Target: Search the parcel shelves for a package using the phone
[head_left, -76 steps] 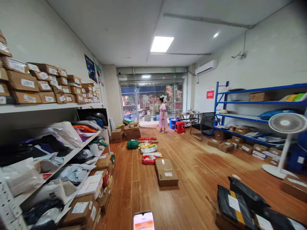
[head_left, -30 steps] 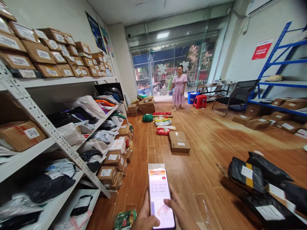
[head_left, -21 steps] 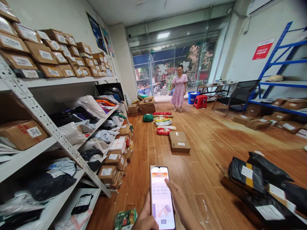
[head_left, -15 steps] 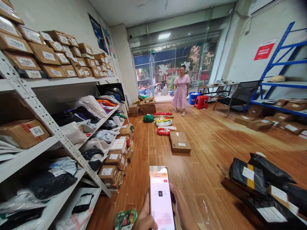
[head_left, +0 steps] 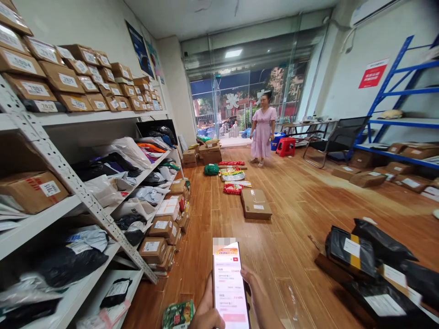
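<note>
At the bottom of the view my left hand (head_left: 205, 313) grips a lit smartphone (head_left: 229, 288) by its left edge, thumb curled round it. My right hand (head_left: 255, 294) rests against the phone's right edge, fingers stretched along it. The screen shows a white page with an orange header. A green snack packet (head_left: 178, 314) lies just left of my left hand, on the lowest shelf edge.
A white rack (head_left: 82, 201) on the left holds labelled cartons and bagged parcels. Black bagged parcels (head_left: 363, 256) lie on the floor at right. A carton (head_left: 255, 204) and bags sit mid-floor. A person in a pink dress (head_left: 262, 130) stands by the glass door. Blue shelving (head_left: 398, 119) lines the right wall.
The phone screen went from a loading page to a list page. My right fingers moved off the screen to its right edge. The person in pink stepped slightly right.
</note>
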`<state>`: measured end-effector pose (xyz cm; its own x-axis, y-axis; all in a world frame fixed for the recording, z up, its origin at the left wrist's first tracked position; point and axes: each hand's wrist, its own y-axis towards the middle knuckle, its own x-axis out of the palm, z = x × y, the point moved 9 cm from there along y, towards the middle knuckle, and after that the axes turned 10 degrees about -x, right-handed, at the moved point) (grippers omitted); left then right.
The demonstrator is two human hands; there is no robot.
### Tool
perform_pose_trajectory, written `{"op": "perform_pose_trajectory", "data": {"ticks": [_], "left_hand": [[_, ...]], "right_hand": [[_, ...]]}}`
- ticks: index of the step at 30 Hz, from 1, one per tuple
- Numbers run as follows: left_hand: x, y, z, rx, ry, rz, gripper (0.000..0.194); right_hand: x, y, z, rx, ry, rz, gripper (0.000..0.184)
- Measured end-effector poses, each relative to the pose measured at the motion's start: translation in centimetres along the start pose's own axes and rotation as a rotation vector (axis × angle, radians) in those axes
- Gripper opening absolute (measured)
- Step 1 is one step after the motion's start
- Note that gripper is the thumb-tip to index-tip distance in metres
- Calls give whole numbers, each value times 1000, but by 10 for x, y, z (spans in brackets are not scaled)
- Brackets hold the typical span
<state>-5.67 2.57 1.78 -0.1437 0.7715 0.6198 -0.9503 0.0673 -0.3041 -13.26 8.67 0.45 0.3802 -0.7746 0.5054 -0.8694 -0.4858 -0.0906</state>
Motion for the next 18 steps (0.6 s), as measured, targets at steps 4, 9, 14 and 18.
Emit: {"op": "perform_pose_trajectory", "data": {"ticks": [4, 9, 14, 18], "left_hand": [[-7, 1, -5, -4, 6, -1, 120], [-18, 2, -10, -12, -16, 14, 118], [-21, 0, -11, -45, -23, 77, 119], [-18, -5, -10, -76, -83, 120, 114]], "right_hand": [[-3, 3, 4, -37, 3, -4, 54], [8, 8, 5, -37, 16, -147, 50], [14, 13, 6, -27, 20, -173, 52], [11, 12, 10, -17, -4, -148, 53]]}}
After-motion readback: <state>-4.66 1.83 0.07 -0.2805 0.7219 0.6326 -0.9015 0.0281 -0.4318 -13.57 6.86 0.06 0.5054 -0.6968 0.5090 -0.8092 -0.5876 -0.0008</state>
